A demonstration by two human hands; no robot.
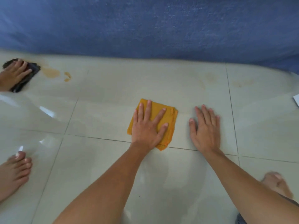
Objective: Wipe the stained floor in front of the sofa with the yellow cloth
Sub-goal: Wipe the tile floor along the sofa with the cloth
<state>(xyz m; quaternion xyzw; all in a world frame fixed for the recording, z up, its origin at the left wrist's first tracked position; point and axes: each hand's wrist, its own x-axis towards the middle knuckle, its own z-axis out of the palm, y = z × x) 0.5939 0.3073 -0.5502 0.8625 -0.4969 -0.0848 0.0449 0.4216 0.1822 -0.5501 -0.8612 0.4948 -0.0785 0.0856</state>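
— Here, at the frame's center, the left hand presses flat, fingers spread, on the folded yellow cloth on the tiled floor below the blue sofa. Why flat?

— Likely to bear down for wiping; nothing is pinched. The right hand lies open on bare tile beside it, seemingly as a brace.

— The count?

— One yellow cloth, one dark cloth under another person's hand upper left, brown stains beside it, fainter marks upper right.
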